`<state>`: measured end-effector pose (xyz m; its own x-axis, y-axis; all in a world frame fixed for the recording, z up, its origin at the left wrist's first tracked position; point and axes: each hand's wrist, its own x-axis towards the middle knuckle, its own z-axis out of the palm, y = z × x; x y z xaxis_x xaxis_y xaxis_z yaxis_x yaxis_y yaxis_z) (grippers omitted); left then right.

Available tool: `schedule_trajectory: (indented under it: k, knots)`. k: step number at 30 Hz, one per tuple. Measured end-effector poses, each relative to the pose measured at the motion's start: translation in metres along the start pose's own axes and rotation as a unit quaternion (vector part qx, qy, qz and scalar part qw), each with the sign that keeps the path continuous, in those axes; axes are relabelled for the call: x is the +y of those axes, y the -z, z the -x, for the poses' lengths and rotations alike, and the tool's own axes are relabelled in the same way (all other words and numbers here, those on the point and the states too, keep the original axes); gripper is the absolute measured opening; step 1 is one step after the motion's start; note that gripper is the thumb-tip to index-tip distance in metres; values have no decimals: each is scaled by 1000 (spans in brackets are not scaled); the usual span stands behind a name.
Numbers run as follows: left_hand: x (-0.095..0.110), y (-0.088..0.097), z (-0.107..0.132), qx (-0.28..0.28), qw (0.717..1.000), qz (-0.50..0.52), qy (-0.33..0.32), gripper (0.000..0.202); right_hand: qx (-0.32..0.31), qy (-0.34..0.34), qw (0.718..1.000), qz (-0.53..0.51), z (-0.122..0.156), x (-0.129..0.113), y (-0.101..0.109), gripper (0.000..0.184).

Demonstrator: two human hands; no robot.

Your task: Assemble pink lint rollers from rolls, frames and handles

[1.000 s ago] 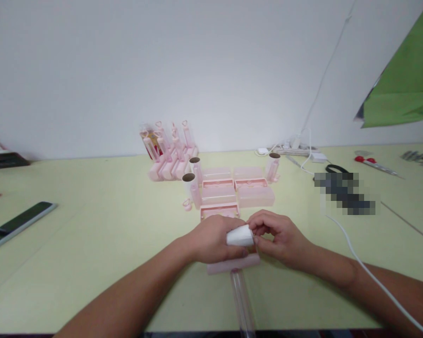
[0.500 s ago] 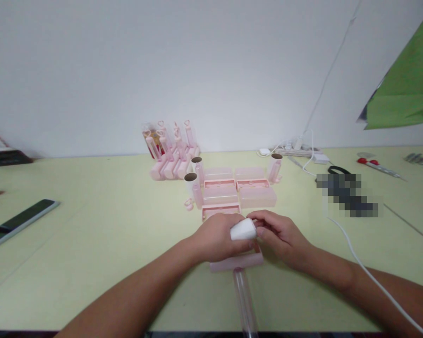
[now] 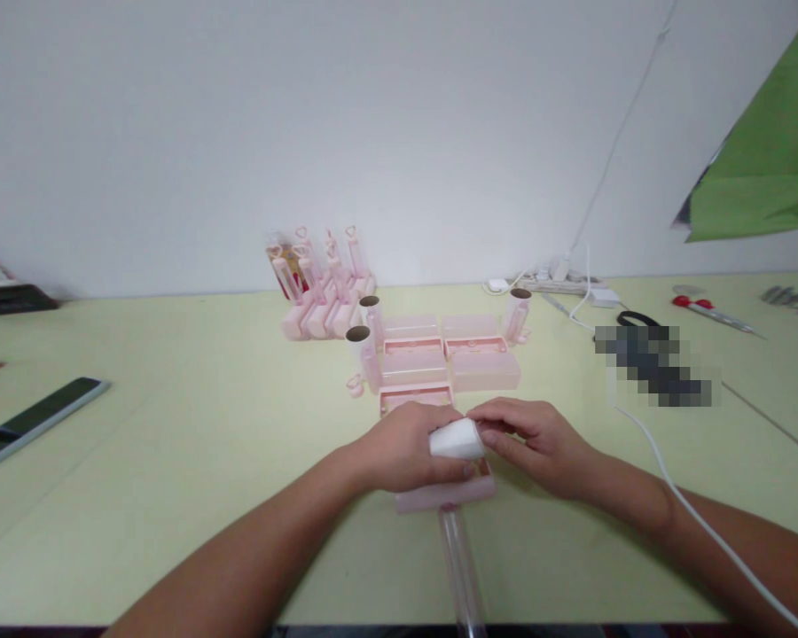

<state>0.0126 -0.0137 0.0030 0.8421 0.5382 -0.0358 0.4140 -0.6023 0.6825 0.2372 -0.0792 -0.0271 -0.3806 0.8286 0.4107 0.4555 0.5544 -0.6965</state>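
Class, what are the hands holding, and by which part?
A white roll: the left hand wraps its body, the right hand pinches its right end.

My left hand (image 3: 405, 447) grips a white roll (image 3: 456, 440), matt paper. The pink case (image 3: 439, 496) is smooth plastic, handle (image 3: 458, 558) clear, glossy.

Small assembly workbench
Rows of identical pink plastic cases (image 3: 482, 371) on a pale tabletop (image 3: 173, 425), with scissors (image 3: 708, 312) and power strip (image 3: 559, 285).

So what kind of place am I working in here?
Likely a small assembly or packing bench: rows of identical pink plastic cases on a pale green tabletop, a white power strip, red-handled scissors.
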Motion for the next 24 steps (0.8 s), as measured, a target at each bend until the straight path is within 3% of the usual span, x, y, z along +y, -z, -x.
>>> schedule_trajectory:
  k: [18, 24]
  knots:
    - [10, 0, 2, -30, 999, -32, -3, 31, -38, -70, 996, -51, 2, -6, 2, 18]
    - [13, 1, 2, -34, 999, -42, -6, 31, -30, -53, 997, -47, 1, -9, -1, 19]
